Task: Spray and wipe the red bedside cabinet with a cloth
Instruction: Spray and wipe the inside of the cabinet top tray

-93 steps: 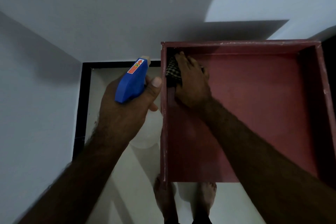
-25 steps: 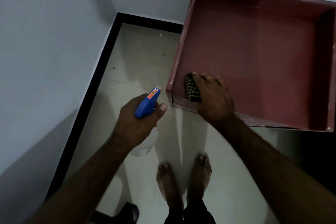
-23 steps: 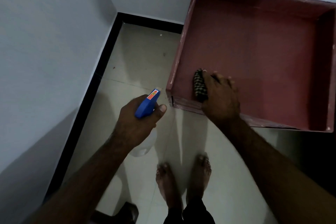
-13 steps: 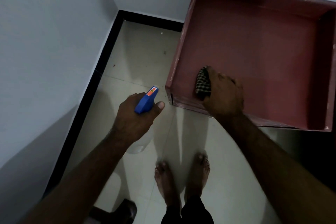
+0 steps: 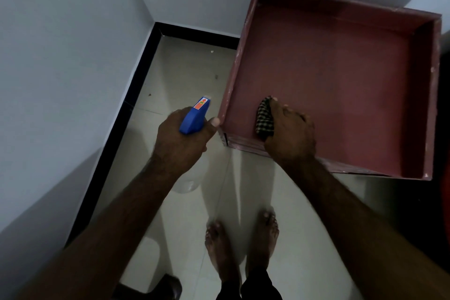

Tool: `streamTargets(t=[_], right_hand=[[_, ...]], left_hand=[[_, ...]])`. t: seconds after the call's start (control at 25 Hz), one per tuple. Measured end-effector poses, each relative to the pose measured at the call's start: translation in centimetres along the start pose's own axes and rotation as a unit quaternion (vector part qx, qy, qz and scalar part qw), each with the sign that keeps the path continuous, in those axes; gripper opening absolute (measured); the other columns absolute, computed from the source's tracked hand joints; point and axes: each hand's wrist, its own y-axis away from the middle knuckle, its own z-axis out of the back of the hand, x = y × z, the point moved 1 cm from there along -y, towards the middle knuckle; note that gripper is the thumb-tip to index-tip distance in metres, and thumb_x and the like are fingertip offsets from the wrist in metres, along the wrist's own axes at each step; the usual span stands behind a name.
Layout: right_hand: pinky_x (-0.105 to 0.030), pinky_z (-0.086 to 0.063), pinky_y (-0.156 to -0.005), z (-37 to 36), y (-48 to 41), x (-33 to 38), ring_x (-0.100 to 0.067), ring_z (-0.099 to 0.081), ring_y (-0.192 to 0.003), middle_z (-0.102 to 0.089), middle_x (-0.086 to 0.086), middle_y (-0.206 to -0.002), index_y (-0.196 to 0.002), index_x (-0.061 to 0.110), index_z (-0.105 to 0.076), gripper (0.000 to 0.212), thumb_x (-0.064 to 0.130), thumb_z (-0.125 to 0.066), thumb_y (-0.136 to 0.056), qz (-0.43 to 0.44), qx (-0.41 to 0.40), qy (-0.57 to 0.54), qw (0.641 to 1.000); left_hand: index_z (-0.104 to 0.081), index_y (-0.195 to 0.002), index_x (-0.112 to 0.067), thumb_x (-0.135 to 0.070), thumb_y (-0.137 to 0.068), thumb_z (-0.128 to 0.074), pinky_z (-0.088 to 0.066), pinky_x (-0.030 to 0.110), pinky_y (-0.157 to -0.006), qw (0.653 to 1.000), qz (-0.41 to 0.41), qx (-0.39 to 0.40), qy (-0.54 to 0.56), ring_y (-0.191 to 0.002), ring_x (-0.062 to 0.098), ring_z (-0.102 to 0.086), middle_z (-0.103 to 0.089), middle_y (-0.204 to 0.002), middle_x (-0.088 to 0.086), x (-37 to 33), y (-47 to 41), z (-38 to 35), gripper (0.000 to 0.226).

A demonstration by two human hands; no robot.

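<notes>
Red cabinet (image 5: 341, 75): right hand (image 5: 291, 130), pressing checked cloth (image 5: 264, 118), has shifted rightward along front edge. Left hand (image 5: 181, 140) grips spray bottle (image 5: 194, 115), idle. Wiping ongoing.

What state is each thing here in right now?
Red bedside cabinet: open-topped, its recessed top bare apart from the cloth.
Checked cloth: bunched, pressed on the cabinet top near its front left corner.
Spray bottle: upright, held off the cabinet's left side.
Left hand: gripping the bottle.
Right hand: pressing the cloth.
</notes>
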Motion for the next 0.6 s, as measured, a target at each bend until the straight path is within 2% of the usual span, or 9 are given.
streamTargets(t=[0.24, 0.44, 0.6], right_hand=[[-0.043, -0.032, -0.111, -0.1, 0.0, 0.1, -0.023, -0.049, -0.138, -0.053, -0.004, -0.151, -0.156, 0.018, -0.035, 0.092, 0.016, -0.069, -0.071, -0.005, 0.001, 0.001, 1.000], [-0.044, -0.032, -0.113, -0.5, 0.0, 0.2, -0.022, -0.047, -0.140, -0.052, -0.003, -0.152, -0.156, 0.017, -0.035, 0.090, 0.014, -0.068, -0.072, -0.009, -0.005, -0.003, 1.000], [-0.044, -0.029, -0.116, -0.5, 0.0, 0.0, -0.020, -0.043, -0.143, -0.049, -0.001, -0.155, -0.157, 0.020, -0.033, 0.090, 0.012, -0.067, -0.074, -0.009, 0.003, -0.006, 1.000]], left_hand=[[-0.061, -0.095, -0.010, -0.044, -0.090, -0.070, -0.044, 0.004, -0.050, 1.000, -0.008, 0.000, 0.010, -0.062, 0.016, -0.066, -0.068, -0.079, 0.014, -1.4, -1.4, 0.0, 0.035], [-0.062, -0.096, -0.005, -0.045, -0.091, -0.069, -0.043, 0.004, -0.049, 1.000, -0.006, -0.022, 0.017, -0.058, 0.009, -0.065, -0.069, -0.079, 0.018, -2.3, -2.7, 0.0, 0.042], [-0.062, -0.098, -0.005, -0.045, -0.091, -0.069, -0.043, 0.003, -0.050, 0.999, -0.007, -0.023, 0.024, -0.068, 0.021, -0.068, -0.069, -0.083, 0.019, -2.7, -3.2, 0.0, 0.041]])
